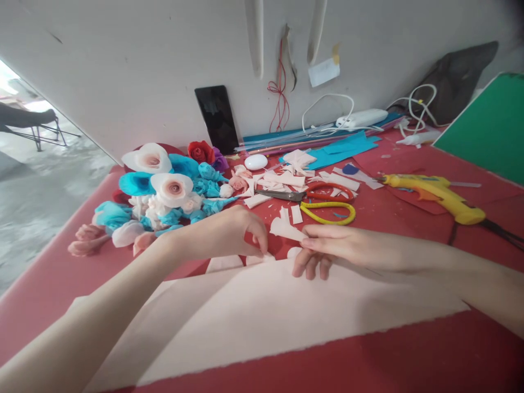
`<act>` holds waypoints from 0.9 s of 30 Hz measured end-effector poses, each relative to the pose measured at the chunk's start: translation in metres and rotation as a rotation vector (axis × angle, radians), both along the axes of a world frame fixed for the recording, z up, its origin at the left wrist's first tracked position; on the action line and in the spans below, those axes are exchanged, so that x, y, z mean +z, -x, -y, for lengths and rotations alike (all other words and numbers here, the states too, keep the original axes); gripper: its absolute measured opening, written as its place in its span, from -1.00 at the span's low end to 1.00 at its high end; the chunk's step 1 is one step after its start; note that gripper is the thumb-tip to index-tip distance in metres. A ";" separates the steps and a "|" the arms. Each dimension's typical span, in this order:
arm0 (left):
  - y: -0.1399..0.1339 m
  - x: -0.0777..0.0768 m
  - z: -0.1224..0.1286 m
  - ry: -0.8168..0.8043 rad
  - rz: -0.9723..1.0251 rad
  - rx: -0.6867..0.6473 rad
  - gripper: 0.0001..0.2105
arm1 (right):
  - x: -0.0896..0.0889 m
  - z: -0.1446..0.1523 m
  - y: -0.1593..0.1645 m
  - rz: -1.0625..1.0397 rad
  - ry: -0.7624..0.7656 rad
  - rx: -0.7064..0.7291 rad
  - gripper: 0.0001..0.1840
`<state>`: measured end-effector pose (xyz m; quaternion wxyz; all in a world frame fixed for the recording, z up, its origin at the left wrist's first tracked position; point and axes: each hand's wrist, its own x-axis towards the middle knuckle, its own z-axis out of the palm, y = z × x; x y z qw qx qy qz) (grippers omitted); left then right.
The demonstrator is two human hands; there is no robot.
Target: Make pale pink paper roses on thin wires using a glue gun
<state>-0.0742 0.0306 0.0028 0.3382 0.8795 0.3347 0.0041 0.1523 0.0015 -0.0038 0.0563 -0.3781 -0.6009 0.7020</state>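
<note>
My right hand [339,246] pinches a curled pale-pink paper petal [285,227] between thumb and forefinger, its wider end pointing left. The other fingers of that hand are bent over the large pale paper sheet [245,311]. At the sheet's far edge, my left hand [235,233] has its fingertips closed on a small pale paper piece [262,258], partly hidden by the fingers. Another cut paper piece [224,264] lies just to its left. Beyond my hands rest scissors [305,195] with one red and one yellow handle loop, among pale paper scraps [286,178].
Crepe-paper flowers [172,188] in white, blue and pink are heaped at the left. A yellow glue gun [434,194] lies at the right, near a green board [487,128]. A black phone [216,119] leans on the wall. Blue paper [344,150] and a power strip [362,117] lie behind.
</note>
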 end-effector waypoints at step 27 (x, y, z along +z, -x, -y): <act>-0.008 0.016 0.018 0.021 0.192 0.449 -0.84 | 0.000 0.006 0.003 -0.144 -0.328 -0.439 -0.77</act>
